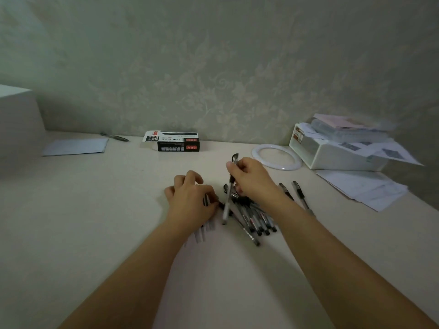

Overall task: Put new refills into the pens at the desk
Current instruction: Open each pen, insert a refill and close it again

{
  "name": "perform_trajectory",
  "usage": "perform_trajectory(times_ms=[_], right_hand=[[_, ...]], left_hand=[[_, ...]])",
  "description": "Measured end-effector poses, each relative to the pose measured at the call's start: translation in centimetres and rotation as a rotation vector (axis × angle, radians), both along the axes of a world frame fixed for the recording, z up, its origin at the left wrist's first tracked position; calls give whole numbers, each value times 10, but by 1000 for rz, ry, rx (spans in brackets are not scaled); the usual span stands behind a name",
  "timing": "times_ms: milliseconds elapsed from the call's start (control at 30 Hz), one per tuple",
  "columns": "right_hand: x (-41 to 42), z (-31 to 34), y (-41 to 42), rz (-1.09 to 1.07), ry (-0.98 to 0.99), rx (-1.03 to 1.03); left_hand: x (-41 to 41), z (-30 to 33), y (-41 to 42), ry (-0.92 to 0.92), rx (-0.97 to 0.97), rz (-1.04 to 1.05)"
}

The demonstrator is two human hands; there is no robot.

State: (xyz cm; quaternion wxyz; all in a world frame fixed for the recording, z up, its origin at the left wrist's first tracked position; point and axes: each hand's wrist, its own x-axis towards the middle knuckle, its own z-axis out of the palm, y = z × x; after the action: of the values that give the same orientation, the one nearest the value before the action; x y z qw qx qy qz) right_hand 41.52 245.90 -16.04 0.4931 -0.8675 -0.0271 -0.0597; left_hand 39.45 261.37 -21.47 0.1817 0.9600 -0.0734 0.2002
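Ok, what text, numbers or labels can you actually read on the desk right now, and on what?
"1120": upside down on the top face of the black and white box by the wall.
Red labels and flap print on that box: too blurred to read.
Print on the pens in the pile: too small.
Papers and white container labels: unreadable.

Floral wallpaper (213, 67) behind pale desk (95, 222)

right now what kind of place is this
Probably a home desk or study corner: patterned wallpaper behind a pale desk, a pile of pens, a pen box, and loose papers.
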Motion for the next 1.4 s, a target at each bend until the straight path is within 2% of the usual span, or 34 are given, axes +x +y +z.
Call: perform_trajectory(times_ms=[100, 200, 300, 400, 500, 600, 667, 900, 1100, 1400], right_hand=[[5, -19, 11, 37, 112, 262], [17, -29, 10, 75, 151, 384], [27, -27, 5, 109, 101, 483], [14, -28, -3, 101, -11, 628], [-11, -37, -10, 148, -108, 587], [-22, -42, -16, 206, -120, 579], [-25, -41, -17, 249, -139, 562], [-27, -36, -24, 226, -219, 504], [-25, -40, -24, 273, -216, 465], [-22, -49, -19, 333, -197, 506]], left_hand=[[4, -1, -1, -1, 51, -26], [10, -3, 1, 6, 33, -52], [26, 14, 5, 85, -236, -162], [30, 30, -1, 141, -336, -282], [12, 25, -9, 121, -347, -327], [1, 14, -11, 103, -208, -394], [-3, 13, -10, 49, -193, -406], [-9, 17, -12, -50, -45, -321], [-14, 17, -15, -60, -119, -401], [-14, 11, -5, -168, 39, -215]])
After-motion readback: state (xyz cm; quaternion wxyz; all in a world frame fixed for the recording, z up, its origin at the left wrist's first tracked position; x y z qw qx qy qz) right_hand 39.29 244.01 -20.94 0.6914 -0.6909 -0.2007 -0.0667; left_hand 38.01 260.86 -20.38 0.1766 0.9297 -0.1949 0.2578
